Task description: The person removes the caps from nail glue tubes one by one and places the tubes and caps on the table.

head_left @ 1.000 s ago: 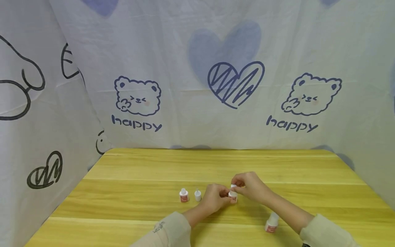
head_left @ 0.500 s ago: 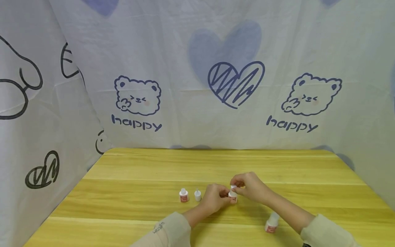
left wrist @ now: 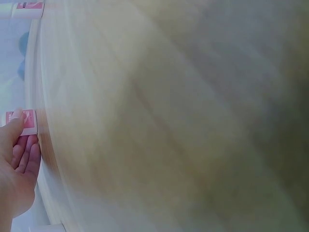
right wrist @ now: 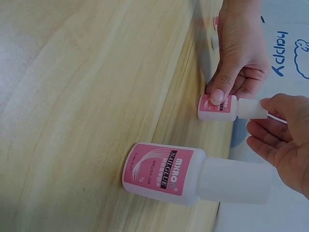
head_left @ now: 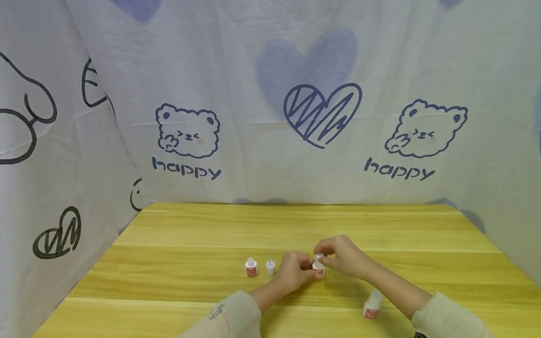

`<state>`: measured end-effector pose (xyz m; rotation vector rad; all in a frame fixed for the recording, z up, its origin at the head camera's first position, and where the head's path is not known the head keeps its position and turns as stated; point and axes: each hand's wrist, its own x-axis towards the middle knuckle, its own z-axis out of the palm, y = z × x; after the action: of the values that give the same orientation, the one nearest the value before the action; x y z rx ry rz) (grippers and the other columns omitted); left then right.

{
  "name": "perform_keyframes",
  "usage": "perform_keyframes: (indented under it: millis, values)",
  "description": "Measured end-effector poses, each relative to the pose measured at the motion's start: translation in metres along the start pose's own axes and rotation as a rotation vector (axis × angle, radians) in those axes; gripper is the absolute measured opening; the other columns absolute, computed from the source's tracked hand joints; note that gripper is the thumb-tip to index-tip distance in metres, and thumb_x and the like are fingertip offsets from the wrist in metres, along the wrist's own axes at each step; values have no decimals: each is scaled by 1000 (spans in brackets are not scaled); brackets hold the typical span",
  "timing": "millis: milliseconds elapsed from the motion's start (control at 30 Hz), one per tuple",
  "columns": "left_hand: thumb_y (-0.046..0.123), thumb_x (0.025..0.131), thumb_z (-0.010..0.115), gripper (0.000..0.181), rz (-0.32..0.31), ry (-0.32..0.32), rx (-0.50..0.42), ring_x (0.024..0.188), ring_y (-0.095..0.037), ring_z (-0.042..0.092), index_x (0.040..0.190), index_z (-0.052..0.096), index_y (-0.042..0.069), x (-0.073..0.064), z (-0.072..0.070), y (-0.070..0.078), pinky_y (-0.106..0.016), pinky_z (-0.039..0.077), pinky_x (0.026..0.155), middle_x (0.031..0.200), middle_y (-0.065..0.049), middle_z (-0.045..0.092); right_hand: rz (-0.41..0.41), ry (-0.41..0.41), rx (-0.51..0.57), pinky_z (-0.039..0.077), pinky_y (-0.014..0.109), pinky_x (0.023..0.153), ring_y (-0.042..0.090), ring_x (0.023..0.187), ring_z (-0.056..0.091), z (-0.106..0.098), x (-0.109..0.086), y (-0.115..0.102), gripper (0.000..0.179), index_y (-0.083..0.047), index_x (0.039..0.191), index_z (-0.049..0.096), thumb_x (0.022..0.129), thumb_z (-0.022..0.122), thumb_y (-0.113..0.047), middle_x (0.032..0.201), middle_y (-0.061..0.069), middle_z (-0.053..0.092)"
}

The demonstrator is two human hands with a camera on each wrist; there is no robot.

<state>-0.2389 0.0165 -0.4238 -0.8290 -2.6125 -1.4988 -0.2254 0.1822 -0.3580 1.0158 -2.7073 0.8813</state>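
Note:
My left hand (head_left: 291, 271) grips a small white nail glue bottle (head_left: 319, 271) with a pink label, standing upright on the table. In the right wrist view, the left thumb (right wrist: 218, 95) lies across that bottle's label. My right hand (head_left: 346, 257) pinches the white cap (right wrist: 251, 109) at the bottle's top, between thumb and fingers. The cap sits right at the bottle's neck. The left wrist view shows the left hand (left wrist: 18, 179) holding the label side of the same bottle (left wrist: 32, 123).
A larger nail glue bottle (head_left: 372, 307), capped, stands near the right forearm. Left of the hands are another small bottle (head_left: 251, 268) and a white cap (head_left: 270, 268) with a thin stem pointing up. A printed cloth (head_left: 249, 155) hangs behind the wooden table (head_left: 190, 234).
My right fingers have shifted very slightly to the left at the cap. The left hand keeps its grip on the bottle, and the other items stay put.

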Motion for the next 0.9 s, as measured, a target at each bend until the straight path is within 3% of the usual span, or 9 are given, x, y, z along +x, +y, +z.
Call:
perform_keyframes:
  millis: [333, 900]
  values:
    - [11, 74, 76, 14, 4, 8, 7, 68, 0, 61, 83, 73, 0, 0, 0, -1, -8, 47, 60, 79, -10, 73, 103, 52, 5, 46, 15, 53, -1, 61, 53, 4, 0, 2, 5, -3, 76, 67, 80, 70, -5, 69, 2, 67]
    - [11, 74, 77, 15, 19, 10, 0, 70, 1, 60, 83, 73, 0, 0, -1, 0, -8, 47, 61, 80, -10, 73, 84, 19, -6, 45, 14, 52, -2, 59, 51, 3, 1, 3, 5, -2, 76, 67, 81, 69, -3, 68, 2, 67]
